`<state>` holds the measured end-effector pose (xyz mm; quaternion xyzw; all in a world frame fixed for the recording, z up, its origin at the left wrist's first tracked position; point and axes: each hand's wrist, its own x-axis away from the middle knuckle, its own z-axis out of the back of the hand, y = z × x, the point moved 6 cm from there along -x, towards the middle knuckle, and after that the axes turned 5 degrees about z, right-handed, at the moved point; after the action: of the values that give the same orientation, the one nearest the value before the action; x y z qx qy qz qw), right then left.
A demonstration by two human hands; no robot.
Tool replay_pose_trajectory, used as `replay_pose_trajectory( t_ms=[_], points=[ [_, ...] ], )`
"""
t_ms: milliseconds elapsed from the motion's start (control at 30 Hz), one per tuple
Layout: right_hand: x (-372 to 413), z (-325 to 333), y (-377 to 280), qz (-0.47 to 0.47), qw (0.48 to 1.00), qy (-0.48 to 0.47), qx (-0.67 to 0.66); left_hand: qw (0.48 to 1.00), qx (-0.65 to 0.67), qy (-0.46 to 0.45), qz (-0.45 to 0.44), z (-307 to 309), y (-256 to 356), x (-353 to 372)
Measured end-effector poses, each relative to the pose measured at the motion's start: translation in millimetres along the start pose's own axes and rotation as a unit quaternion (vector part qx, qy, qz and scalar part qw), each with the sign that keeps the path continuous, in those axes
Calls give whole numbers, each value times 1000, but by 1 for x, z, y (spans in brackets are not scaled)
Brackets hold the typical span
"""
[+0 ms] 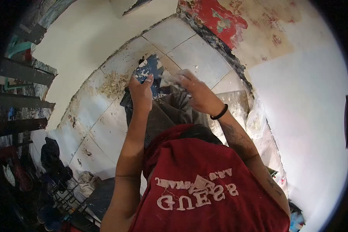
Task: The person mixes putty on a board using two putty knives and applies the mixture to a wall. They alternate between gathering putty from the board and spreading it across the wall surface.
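Observation:
My left hand point(142, 89) grips the near left edge of a blue board point(154, 69), its thumb lying on the face. White flakes and pale patches cover parts of the board, which is tilted above my lap. Close to the board's right side is my right hand point(195, 87), fingers bent together and dusted white. Something whitish point(170, 79) sticks out from these fingers toward the board; blur hides its shape. Beneath both hands are my dark trousers point(170, 112).
Crumbled debris point(114, 83) lies on the tiled floor point(104, 127) to the left. A clear plastic bag point(256, 121) rests by the right wall point(301, 116). Dark bars point(23, 100) stand at far left, and a black wire rack point(71, 195) with cloths is at lower left.

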<state>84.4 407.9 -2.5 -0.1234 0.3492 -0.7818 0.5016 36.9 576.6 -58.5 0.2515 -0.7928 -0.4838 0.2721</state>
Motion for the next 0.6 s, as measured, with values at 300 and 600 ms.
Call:
replay_pose_trajectory(
  t_ms=[300,600],
  points=[
    [-7,-57,28,14,992,-119,-30,953,-266,132,59,24,-17,-47],
    [-32,-39,168,-282,807,178,-487,841,-539,-19,41,123,-161,-129]
  ],
)
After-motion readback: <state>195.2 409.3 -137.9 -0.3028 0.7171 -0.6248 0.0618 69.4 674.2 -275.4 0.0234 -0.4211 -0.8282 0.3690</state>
